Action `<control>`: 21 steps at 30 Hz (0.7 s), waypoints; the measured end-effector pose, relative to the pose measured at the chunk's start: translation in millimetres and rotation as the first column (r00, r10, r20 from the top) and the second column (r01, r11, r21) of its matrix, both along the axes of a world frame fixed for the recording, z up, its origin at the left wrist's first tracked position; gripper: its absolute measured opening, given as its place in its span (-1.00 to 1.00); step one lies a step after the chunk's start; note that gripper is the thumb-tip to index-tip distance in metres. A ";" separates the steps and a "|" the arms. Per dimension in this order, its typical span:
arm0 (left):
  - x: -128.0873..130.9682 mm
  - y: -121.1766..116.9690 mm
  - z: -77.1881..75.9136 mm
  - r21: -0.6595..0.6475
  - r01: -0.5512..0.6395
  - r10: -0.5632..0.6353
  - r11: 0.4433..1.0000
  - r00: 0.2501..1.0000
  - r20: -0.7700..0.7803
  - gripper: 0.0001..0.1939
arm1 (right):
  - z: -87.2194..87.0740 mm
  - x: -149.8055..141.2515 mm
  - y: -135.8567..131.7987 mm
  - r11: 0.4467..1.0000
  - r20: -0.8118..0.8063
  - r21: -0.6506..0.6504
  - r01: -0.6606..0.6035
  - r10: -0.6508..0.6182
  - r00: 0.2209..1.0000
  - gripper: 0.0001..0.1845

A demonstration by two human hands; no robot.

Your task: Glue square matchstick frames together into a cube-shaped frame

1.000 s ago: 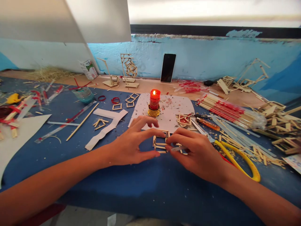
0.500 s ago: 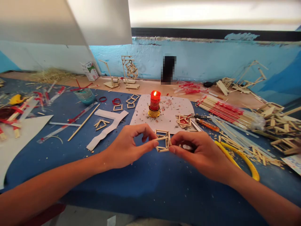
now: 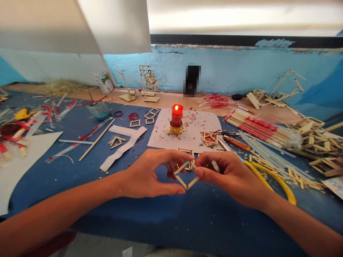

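My right hand [image 3: 227,175] pinches a small diamond-turned wooden stick frame [image 3: 180,180] at its right side, between thumb and fingers. A pale rounded object [image 3: 215,166] shows among the curled fingers of that hand; its kind is unclear. Around the frame's other side is my left hand [image 3: 150,175], its index fingertip at the top corner and its thumb at the bottom corner. Behind the held frame more sticks [image 3: 184,150] form another frame shape, partly covered by my fingers.
A lit red candle [image 3: 177,116] on a gold base stands on white paper [image 3: 158,134]. Right lie a bag of red-banded sticks [image 3: 259,128], an orange-handled tool [image 3: 237,142], yellow handles [image 3: 286,189] and cut sticks [image 3: 300,178]. Left are paper strips [image 3: 128,146] and a jar [image 3: 98,110].
The held frame has turned from nearly level to a diamond facing me and tipped lower. My left thumb has moved down, away from the index finger, widening that hand's grip.
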State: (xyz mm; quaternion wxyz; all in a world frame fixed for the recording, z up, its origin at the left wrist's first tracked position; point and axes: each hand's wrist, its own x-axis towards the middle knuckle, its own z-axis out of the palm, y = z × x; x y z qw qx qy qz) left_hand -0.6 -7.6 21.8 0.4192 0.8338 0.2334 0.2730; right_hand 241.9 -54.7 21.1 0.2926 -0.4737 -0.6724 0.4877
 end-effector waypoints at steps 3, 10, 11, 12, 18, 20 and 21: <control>-1.1 1.8 0.3 0.058 -0.038 0.038 0.998 0.999 0.004 -0.60 | -1.4 1.1 -0.2 0.998 -0.043 -0.061 -0.022 0.020 0.999 -0.72; -2.6 1.6 -6.9 0.274 -0.014 -0.010 0.962 0.996 0.088 -0.43 | -6.7 -2.0 -1.9 0.997 -0.089 -0.075 0.010 -0.016 0.996 -0.76; -2.6 1.1 -7.6 0.266 -0.019 -0.003 0.964 0.997 0.082 -0.41 | -7.4 -2.0 -1.9 0.998 -0.105 -0.062 0.021 -0.027 0.994 -0.77; -2.6 0.7 -7.8 0.250 -0.022 0.003 0.968 0.997 0.078 -0.42 | -7.8 -2.0 -2.0 0.998 -0.112 -0.050 0.029 -0.034 0.993 -0.79; -3.8 0.1 -3.7 0.169 0.020 -0.033 0.985 0.997 0.077 -0.39 | -6.8 -4.8 -3.1 0.998 -0.123 -0.047 0.033 -0.038 0.992 -0.76; -4.3 0.5 -2.6 0.145 0.025 -0.035 0.989 0.997 0.068 -0.40 | -6.4 -5.6 -3.3 0.998 -0.130 -0.049 0.043 -0.049 0.990 -0.75; -4.5 0.9 -2.4 0.133 0.027 -0.036 0.991 0.997 0.069 -0.41 | -6.4 -5.8 -3.3 0.998 -0.130 -0.048 0.049 -0.055 0.990 -0.75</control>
